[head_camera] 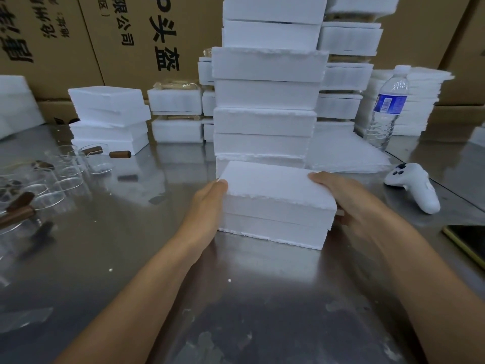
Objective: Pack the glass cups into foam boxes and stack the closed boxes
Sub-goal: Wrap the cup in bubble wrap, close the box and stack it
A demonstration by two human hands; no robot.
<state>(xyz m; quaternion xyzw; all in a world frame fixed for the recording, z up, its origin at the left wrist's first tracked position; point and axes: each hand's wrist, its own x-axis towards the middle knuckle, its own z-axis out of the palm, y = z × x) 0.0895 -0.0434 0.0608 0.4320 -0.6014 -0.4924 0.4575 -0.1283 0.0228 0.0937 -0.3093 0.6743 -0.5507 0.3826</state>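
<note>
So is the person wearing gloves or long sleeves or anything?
No gloves: the left hand and the right hand are both uncovered. No sleeves show either; both forearms are uncovered all the way to the bottom of the picture. I can see no watch, ring or bracelet.

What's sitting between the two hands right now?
In the head view, one closed foam box, gripped at its ends by the left hand and right hand.
</note>
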